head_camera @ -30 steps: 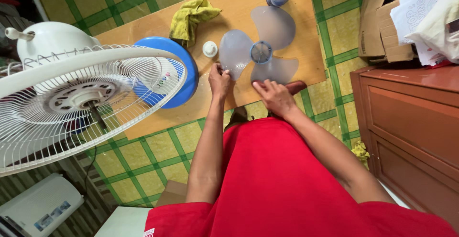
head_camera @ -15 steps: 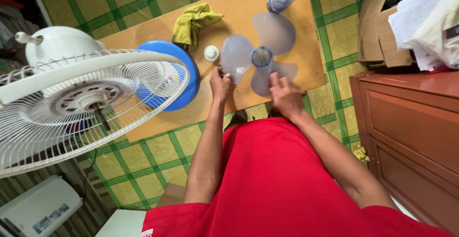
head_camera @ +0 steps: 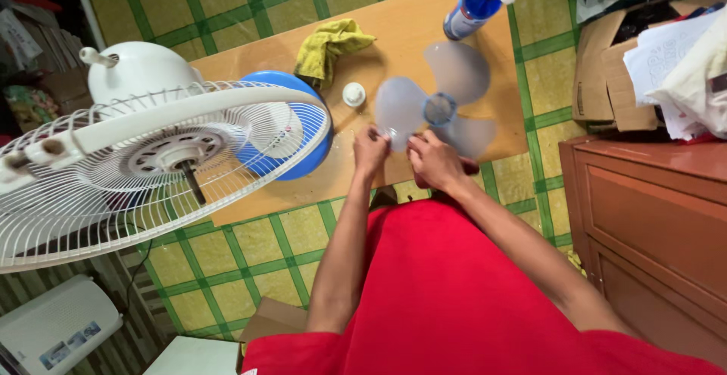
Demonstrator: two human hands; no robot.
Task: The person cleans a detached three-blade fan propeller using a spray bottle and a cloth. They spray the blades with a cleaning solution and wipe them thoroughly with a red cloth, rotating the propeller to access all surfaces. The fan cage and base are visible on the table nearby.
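Translucent three-bladed fan blade (head_camera: 435, 106) lies flat on wooden board (head_camera: 303, 171), hub up, nearest blade toward person, left hand (head_camera: 370, 150) and right hand (head_camera: 430, 160) both pinching its near edge.

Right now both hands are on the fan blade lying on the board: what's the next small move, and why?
Probably lift the fan blade slightly off the wooden board. The left hand and right hand both pinch the edge of its nearest lobe, so the grip looks set. The fan's bare motor shaft sticks out of the rear grille, and the white cap lies loose nearby.
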